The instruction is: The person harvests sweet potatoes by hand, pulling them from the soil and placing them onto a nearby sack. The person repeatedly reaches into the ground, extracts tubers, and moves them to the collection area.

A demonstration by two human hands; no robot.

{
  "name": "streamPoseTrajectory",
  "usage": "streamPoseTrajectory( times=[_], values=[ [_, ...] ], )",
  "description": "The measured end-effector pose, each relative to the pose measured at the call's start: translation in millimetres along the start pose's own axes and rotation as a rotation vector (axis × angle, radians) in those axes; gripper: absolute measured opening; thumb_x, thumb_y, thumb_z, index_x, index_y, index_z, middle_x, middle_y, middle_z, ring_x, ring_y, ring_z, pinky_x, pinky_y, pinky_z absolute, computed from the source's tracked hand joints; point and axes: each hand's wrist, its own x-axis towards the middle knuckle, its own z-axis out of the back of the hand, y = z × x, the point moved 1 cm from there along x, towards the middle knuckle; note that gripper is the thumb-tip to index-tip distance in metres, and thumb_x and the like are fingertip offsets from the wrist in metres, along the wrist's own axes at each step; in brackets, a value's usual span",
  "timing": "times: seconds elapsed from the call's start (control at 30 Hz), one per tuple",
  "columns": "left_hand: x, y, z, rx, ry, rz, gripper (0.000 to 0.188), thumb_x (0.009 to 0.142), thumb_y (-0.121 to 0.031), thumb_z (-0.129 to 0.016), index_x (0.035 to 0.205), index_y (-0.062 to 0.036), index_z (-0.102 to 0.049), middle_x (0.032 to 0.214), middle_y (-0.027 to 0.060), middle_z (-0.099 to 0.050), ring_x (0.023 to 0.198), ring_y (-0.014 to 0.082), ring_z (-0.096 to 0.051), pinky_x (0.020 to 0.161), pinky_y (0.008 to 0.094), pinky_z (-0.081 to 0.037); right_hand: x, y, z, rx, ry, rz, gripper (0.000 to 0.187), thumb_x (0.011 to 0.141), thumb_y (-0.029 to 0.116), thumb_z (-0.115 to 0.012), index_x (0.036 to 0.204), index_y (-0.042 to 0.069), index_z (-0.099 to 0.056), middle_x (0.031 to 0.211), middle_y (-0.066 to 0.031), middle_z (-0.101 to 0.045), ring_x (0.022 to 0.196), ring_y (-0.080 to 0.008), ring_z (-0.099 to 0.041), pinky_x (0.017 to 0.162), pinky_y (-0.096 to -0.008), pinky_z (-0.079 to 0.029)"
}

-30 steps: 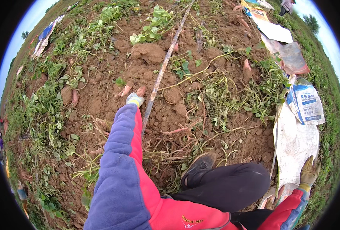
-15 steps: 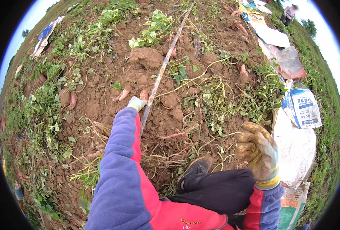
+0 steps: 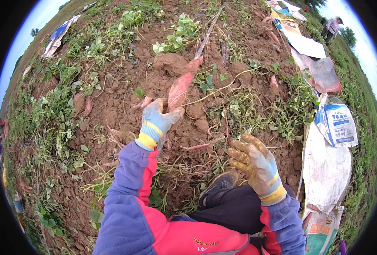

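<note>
My left hand (image 3: 158,121), in a gloved cuff striped yellow and blue, is closed on the lower end of a long reddish sweet potato (image 3: 181,87). The sweet potato slants up and away, above the brown soil. To the right, my right hand (image 3: 253,163) hangs in the air in a mud-stained glove, its fingers loosely bent and apart, with nothing in it. Just beyond my left hand, a smaller sweet potato (image 3: 145,102) lies in the dirt. A thin pale strip (image 3: 207,36) runs along the ground behind the held one.
Cut vines (image 3: 246,104) and leaves litter the soil. Another sweet potato (image 3: 274,81) lies farther right. A row of flattened sacks (image 3: 326,163) lines the right edge, and a person (image 3: 332,29) stands far off there. My shoe (image 3: 218,187) is planted below.
My left hand has come back toward me, lifting the sweet potato, which earlier lay mostly hidden in the soil. My right hand has moved left and lower, toward the middle.
</note>
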Motion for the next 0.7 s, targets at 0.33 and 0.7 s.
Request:
streamPoseTrajectory(
  times=[0.33,0.7],
  values=[
    [18.3,-84.3,-87.0,-0.634,0.394,-0.202,0.039,0.083,-0.002,-0.064,0.121,0.0035,-0.058,0.102,0.0094,-0.066,0.092,0.0119,-0.061,0.082,0.0239,-0.05,-3.0,71.2,125.1,0.447,-0.055,0.299,0.054,0.096,0.022,-0.045,0.143,0.0,-0.031,0.09,-0.0064,-0.055,0.077,-0.013,-0.058,0.076,-0.0294,-0.059],
    [135.0,386.9,-174.0,0.337,0.418,0.665,0.065,0.08,-0.043,-0.07,0.119,0.0058,-0.055,0.113,0.0175,-0.06,0.1,0.0274,-0.058,0.082,0.0385,-0.047,-26.5,67.2,198.6,0.538,-0.347,0.492,0.021,0.099,0.02,-0.045,0.112,0.003,-0.048,0.105,-0.0138,-0.064,0.087,-0.0248,-0.066,0.076,-0.039,-0.057]
  ],
)
